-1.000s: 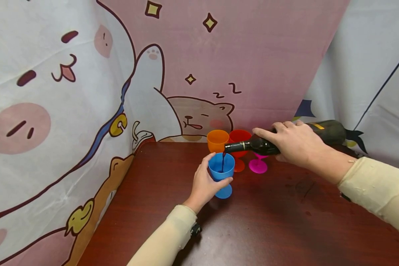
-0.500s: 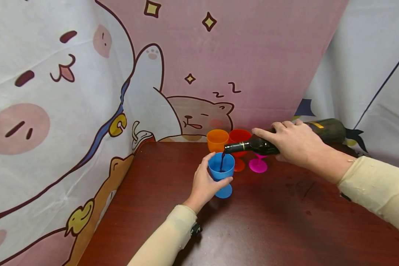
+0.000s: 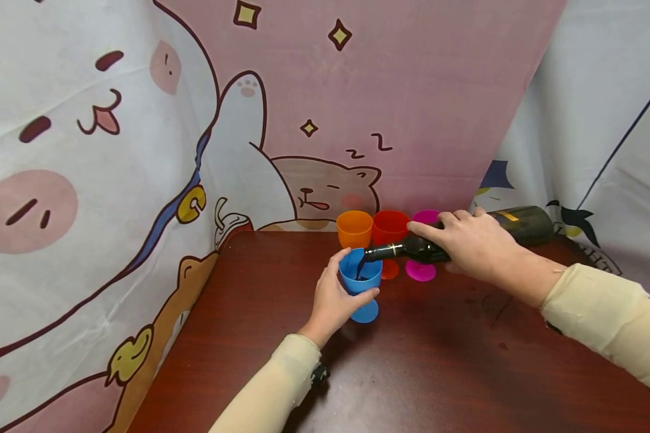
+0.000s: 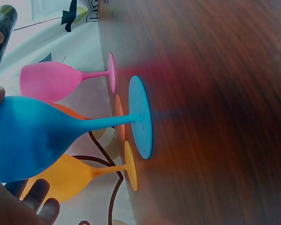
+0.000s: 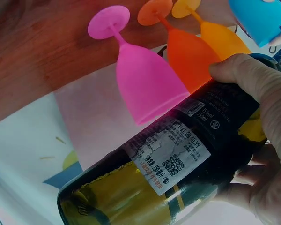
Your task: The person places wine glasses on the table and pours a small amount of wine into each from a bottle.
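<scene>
The right hand point(image 3: 476, 242) curls round a tilted glass bottle point(image 5: 164, 161); the left hand point(image 3: 333, 296) grips a rounded, stemmed blue cup point(image 4: 37, 136) on the wood-grained worktop point(image 3: 439, 361).

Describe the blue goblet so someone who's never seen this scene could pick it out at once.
Along the far edge of the brown table stand an orange goblet, a red goblet and a pink goblet. In front, the left hand grips the blue goblet by its bowl, at the mouth of the bottle. Unlike its neighbours, it is blue, held, and taking a stream of dark liquid.
</scene>
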Demonstrator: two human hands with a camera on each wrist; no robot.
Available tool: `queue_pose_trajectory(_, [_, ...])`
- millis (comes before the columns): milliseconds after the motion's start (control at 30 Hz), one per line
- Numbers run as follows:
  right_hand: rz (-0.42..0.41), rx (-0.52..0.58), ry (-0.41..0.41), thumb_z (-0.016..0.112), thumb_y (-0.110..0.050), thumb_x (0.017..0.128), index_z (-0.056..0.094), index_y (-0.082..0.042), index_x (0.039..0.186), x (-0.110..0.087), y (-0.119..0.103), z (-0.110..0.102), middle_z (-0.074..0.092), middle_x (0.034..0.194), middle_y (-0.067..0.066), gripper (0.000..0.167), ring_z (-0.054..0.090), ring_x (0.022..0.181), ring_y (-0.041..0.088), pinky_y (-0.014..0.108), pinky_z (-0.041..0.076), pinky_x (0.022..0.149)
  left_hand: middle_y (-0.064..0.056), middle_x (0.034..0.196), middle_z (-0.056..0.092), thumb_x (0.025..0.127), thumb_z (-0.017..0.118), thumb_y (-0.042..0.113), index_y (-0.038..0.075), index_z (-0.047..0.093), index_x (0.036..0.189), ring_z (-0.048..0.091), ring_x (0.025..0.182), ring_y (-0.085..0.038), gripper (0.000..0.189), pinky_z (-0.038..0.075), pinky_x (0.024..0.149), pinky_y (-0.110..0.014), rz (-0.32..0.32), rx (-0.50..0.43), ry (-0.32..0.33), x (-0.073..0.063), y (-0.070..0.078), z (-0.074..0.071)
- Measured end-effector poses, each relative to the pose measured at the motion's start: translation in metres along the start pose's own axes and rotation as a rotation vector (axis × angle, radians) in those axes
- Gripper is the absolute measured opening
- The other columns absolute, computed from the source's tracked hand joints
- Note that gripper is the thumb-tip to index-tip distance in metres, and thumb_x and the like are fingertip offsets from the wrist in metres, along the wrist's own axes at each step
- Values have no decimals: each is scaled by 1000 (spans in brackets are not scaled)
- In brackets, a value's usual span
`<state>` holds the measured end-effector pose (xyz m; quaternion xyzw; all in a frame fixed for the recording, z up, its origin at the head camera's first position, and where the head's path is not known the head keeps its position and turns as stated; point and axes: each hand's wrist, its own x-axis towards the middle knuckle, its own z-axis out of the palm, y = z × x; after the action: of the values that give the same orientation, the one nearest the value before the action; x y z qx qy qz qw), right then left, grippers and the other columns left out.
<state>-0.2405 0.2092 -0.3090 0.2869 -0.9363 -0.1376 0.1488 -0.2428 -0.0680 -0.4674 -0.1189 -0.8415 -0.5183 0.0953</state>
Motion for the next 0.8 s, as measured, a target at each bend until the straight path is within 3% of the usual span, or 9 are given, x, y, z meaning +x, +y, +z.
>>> queue_pose_trajectory(333, [6,68,-12,101,-30,68,57,-28,151,-4,-6,18,71,103,17,94,70,88,36,50,59,72,0,154,57,82,93,43,38,38,161,56,139,-27,96,58,104,-58,5,3,5,-1,1,-1])
queue_pose_trajectory(567, [42,151,-10,102,-28,67,58,-25,149,-8,-7,28,71,102,16,93,68,81,32,49,62,66,0,154,57,82,92,42,41,38,159,56,139,-27,94,57,104,-59,-6,-10,2,-1,2,-1])
queue_pose_trajectory(800, [73,210,7,103,-28,64,58,-24,150,-12,-8,39,74,110,18,97,73,90,37,53,65,66,-1,154,56,83,92,42,39,38,160,55,139,-28,94,57,104,-59,-11,-9,3,-1,3,0])
